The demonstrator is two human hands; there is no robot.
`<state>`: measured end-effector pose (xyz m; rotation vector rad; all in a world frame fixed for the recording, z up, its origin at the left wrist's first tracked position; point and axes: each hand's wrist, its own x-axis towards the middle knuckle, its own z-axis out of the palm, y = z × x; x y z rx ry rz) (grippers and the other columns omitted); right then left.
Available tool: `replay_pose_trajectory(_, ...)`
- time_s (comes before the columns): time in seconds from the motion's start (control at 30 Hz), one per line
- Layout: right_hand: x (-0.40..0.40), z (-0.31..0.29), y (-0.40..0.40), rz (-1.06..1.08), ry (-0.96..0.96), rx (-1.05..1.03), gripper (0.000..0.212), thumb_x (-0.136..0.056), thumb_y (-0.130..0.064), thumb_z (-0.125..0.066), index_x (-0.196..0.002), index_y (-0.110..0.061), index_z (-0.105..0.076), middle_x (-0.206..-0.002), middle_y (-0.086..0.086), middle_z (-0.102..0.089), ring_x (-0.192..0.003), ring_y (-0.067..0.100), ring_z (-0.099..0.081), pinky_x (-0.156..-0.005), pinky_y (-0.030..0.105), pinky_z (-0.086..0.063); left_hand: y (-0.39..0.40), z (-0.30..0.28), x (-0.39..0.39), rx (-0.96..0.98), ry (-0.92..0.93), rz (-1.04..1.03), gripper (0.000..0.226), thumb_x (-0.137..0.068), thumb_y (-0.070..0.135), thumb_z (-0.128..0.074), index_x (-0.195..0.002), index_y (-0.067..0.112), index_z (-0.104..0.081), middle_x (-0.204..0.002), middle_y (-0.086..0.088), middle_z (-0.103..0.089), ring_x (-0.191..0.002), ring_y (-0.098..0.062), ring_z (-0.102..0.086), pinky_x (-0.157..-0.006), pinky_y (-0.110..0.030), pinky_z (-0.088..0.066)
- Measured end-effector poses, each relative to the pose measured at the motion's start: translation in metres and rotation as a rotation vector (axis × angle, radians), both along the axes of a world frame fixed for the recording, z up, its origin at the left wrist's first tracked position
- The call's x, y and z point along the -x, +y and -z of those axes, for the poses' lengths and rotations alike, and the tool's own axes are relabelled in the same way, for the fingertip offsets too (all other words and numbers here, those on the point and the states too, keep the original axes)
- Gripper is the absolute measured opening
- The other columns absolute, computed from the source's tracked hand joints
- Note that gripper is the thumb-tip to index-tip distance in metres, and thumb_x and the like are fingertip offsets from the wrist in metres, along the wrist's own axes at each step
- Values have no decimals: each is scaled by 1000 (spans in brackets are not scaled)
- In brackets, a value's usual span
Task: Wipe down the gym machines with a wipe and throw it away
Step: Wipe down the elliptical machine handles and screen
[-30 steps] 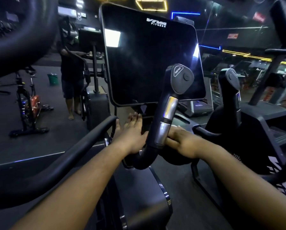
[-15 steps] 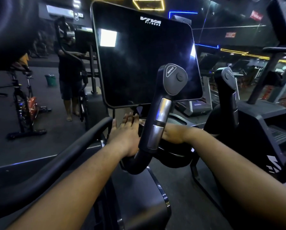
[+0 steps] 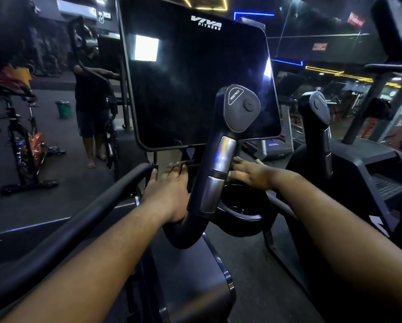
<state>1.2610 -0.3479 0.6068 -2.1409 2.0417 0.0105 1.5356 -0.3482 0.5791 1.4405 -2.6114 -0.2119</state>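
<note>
I face a gym machine with a big black screen [image 3: 195, 78] marked VIVA FITNESS. My left hand [image 3: 169, 185] lies flat with straight fingers on the ledge just below the screen. My right hand [image 3: 251, 174] presses flat on the same ledge, its fingertips partly hidden behind the upright grey handle [image 3: 218, 164]. A thin pale edge, seemingly the wipe [image 3: 260, 162], shows past my right hand; the rest lies under it. A round black cup holder [image 3: 239, 206] sits under my right wrist.
A second upright handle [image 3: 316, 127] stands to the right. A curved black arm bar [image 3: 78, 217] runs along my left forearm. Farther left are a person [image 3: 90, 89] at another machine, a spin bike [image 3: 25, 145] and a green bucket [image 3: 63, 109] on the floor.
My right hand has slid along the ledge behind the grey handle, and its fingers now show to the handle's right. My left hand has stayed flat in place.
</note>
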Motion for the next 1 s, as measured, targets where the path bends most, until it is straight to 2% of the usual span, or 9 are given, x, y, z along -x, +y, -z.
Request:
replay_pose_trajectory(0.07,13,2,0,87,-11,23,64,-99,-70,-31,-158,-48,-16,-168,-21,-8,-156,8,-3,-119,64,8,0,-1,0,0,-4,-4,85,-101,48,-49,-165,17,-2,-173,-2,0,-159,-19,4,-128,-52,0)
replay_pose_trajectory(0.2,18,1,16,193,-47,68,72,-97,-74,-33,-160,-44,-15,-168,-19,-11,-156,13,-10,-123,59,2,6,-5,-2,-11,-6,0,86,-102,46,-50,-165,15,-1,-173,-4,1,-159,-19,5,-128,-52,0)
replay_pose_trajectory(0.33,18,10,55,226,-98,100,87,-86,-81,-29,-159,-35,-27,-168,-13,-16,-156,11,-7,-125,56,1,8,-6,-2,-15,-5,2,83,-103,44,-48,-165,14,-2,-173,-4,0,-159,-21,5,-128,-52,-1)
replay_pose_trajectory(0.4,6,8,67,191,-117,97,91,-82,-81,-26,-159,-32,-30,-168,-9,-20,-156,9,-8,-125,52,4,7,-8,0,-5,-20,9,81,-103,40,-47,-165,14,-2,-173,-5,-1,-159,-22,5,-128,-52,-2)
replay_pose_trajectory(0.53,-45,2,78,5,-173,49,69,-98,-66,-36,-159,-35,-27,-167,-14,-19,-156,9,-5,-125,46,9,3,-5,1,-1,-49,10,80,-104,41,-45,-165,14,0,-173,-6,0,-159,-22,6,-128,-53,0)
replay_pose_trajectory(0.6,-75,-1,83,-119,-209,22,64,-99,-65,-37,-156,-34,-36,-165,-13,-26,-155,11,-12,-125,47,8,-1,0,0,8,-17,5,79,-104,47,-43,-165,17,-3,-173,-4,-1,-159,-21,6,-128,-53,2)
replay_pose_trajectory(0.7,-98,7,99,-240,-224,68,60,-93,-71,-34,-145,-44,-43,-155,-17,-38,-149,10,-25,-123,48,2,-5,6,0,5,25,4,74,-106,48,-40,-166,20,-7,-173,-3,-4,-159,-20,4,-127,-54,2)
replay_pose_trajectory(0.83,-93,22,125,-263,-38,156,74,-95,-75,-33,-159,-38,-24,-166,-17,-18,-154,4,-11,-124,58,7,-6,7,0,7,45,6,70,-107,46,-36,-165,19,-9,-173,-3,-5,-159,-21,4,-127,-56,2)
replay_pose_trajectory(1.0,-83,35,174,-241,229,146,92,-89,-85,-13,-163,-32,-4,-169,-16,6,-152,1,21,-123,50,17,-3,5,-1,17,3,12,77,-104,52,-39,-165,19,-7,-173,-4,-3,-159,-22,4,-127,-56,3)
